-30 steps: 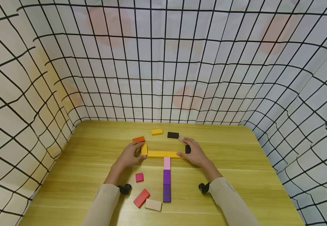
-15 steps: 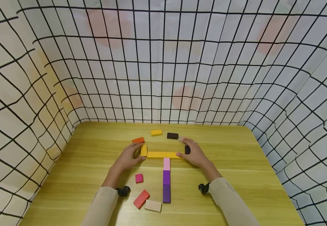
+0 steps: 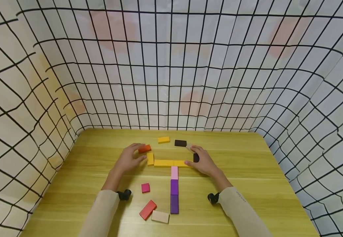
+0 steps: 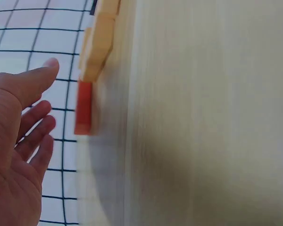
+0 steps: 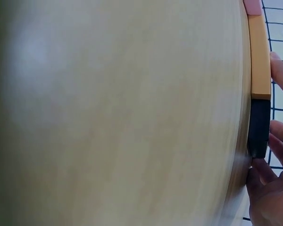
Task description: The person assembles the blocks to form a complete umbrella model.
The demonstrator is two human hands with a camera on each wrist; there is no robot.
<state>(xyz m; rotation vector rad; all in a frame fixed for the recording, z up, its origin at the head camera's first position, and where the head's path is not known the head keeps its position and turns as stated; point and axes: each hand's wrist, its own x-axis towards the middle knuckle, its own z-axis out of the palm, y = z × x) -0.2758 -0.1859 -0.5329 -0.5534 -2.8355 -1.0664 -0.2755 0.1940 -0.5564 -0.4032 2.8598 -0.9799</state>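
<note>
In the head view, my left hand point(image 3: 128, 158) is empty, its fingers and thumb apart. Its fingertips overlap an orange block point(image 3: 144, 149); the thumb points toward a yellow block point(image 3: 150, 159) at the left end of the row. Two yellow blocks point(image 3: 164, 163) continue this row rightward. My right hand point(image 3: 204, 161) rests at the row's right end, thumb tip on the yellow block there. Its other fingers extend past a black block point(image 5: 259, 127), their tips by a beige block point(image 3: 189, 147). The right wrist view has the black block butting against the yellow one.
A pink block point(image 3: 174, 172) and two purple blocks point(image 3: 174, 187) run toward me from the row. Farther back lie a yellow block point(image 3: 163, 140) and a black block point(image 3: 180, 143). Crimson point(image 3: 145, 188), red point(image 3: 147, 210) and beige point(image 3: 160, 217) blocks lie front left. Black grid mesh surrounds the table.
My left hand has let go of the yellow block at the row's left end and moved left and back, toward the orange block. The right hand has hardly moved.
</note>
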